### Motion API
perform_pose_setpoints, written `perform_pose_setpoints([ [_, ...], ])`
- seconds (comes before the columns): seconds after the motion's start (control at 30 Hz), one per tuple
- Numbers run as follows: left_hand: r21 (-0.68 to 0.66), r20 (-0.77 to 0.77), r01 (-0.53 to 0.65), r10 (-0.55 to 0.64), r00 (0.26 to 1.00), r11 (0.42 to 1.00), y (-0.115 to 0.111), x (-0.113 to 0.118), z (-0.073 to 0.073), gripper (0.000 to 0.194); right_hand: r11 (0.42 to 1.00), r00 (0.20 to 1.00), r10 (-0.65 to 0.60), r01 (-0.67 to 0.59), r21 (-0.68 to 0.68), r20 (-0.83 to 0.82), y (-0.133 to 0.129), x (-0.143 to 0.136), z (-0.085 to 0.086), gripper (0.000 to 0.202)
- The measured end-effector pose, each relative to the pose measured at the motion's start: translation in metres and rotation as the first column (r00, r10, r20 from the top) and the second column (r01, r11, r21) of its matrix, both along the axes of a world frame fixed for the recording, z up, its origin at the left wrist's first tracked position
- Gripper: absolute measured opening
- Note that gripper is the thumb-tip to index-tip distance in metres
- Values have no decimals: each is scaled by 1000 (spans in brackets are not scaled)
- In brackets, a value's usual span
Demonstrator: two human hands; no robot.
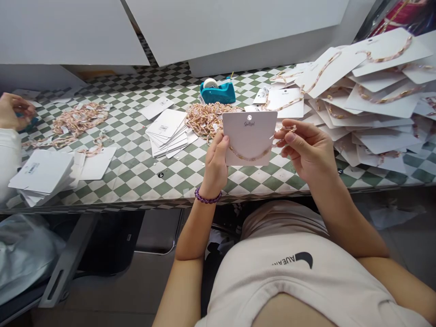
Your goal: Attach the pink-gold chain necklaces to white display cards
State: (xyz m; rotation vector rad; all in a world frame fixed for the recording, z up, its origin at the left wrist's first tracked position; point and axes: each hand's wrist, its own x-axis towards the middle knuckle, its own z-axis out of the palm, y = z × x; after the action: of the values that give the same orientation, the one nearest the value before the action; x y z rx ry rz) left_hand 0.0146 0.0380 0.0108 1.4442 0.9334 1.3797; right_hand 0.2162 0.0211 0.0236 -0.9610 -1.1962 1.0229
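Observation:
Upright above the table edge is a white jewelry card (250,136) with a hang hole and printed lettering near its top. My left hand (217,156) pinches the card's left edge, thumb in front. A pink and gold beaded necklace (250,158) curves across the lower part of the card. Its loose end runs to the card's right side, where my right hand (303,147) is closed on it, thumb against fingers. Behind the card lies a pile of similar beaded necklaces (206,117). Left of that pile rests a stack of white cards (166,129).
A teal tape dispenser (218,92) stands behind the necklace pile. At right rises a heap of carded necklaces (378,97). Far left, another person's hand (15,111) is near a second necklace pile (81,118) and card stack (42,170). White boards (238,27) border the back.

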Motion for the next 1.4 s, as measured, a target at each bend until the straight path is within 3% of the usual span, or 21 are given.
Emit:
perform_pose_setpoints([
  [0.13,-15,85,29,-27,996,999,0,0,-1,39,992,995,-96,96,87,-2,6,-5,2,34],
  [0.47,-30,216,67,-59,975,997,0,1,-1,30,996,991,28,-16,90,-132,13,-9,4,30],
  [0.9,-25,212,67,-60,976,997,-1,1,-2,27,998,984,-1,12,63,-176,16,-12,0,35],
  [1.1,-52,241,85,-70,968,995,0,0,-2,27,999,958,36,-39,-5,-284,17,-19,-6,33],
  [1.3,-87,269,128,-101,958,988,0,-1,-1,29,975,890,57,-147,-165,-453,19,-25,-7,39],
  [1.4,-88,257,117,-91,962,989,0,0,-1,30,974,884,39,-138,-180,-466,18,-28,-9,41],
])
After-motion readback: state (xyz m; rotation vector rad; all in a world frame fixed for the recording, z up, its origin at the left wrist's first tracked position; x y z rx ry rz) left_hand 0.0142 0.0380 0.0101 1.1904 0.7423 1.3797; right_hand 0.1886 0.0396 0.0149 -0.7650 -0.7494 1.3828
